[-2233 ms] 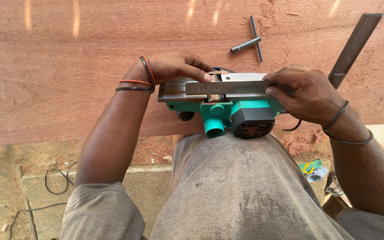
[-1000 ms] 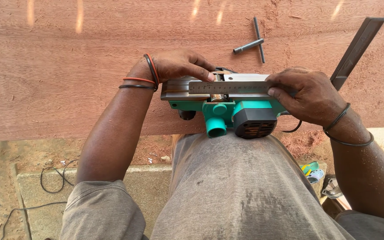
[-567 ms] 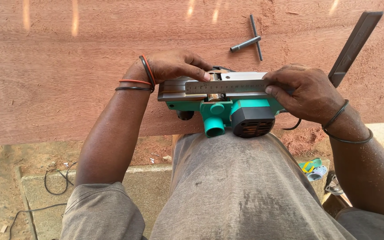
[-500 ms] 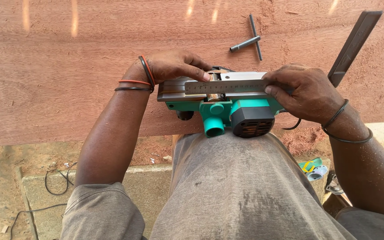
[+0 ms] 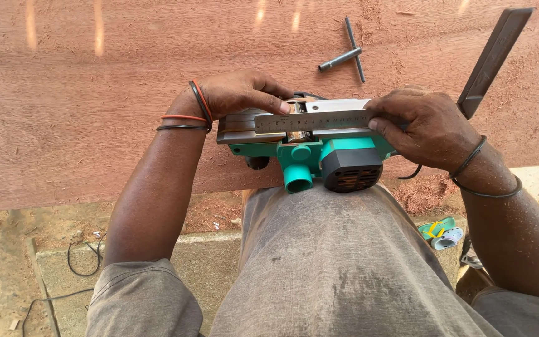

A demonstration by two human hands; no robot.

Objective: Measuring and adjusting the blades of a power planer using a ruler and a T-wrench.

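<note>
A teal electric planer point(image 5: 319, 156) lies upside down at the near edge of a wide reddish wooden board point(image 5: 95, 106), its metal sole facing up. A steel ruler point(image 5: 310, 120) rests flat along the sole. My left hand point(image 5: 241, 93) presses the ruler's left end with the fingertips. My right hand point(image 5: 422, 128) pins the ruler's right end and grips that end of the planer. Both wrists wear bands.
A T-shaped metal wrench point(image 5: 347, 53) lies on the board beyond the planer. A flat dark metal bar point(image 5: 491, 53) leans at the right. Below are a concrete block point(image 5: 213, 262), a black cable point(image 5: 79, 262), sawdust and a sandal point(image 5: 441, 229).
The view shifts slightly between frames; the hands, ruler and planer keep the same arrangement.
</note>
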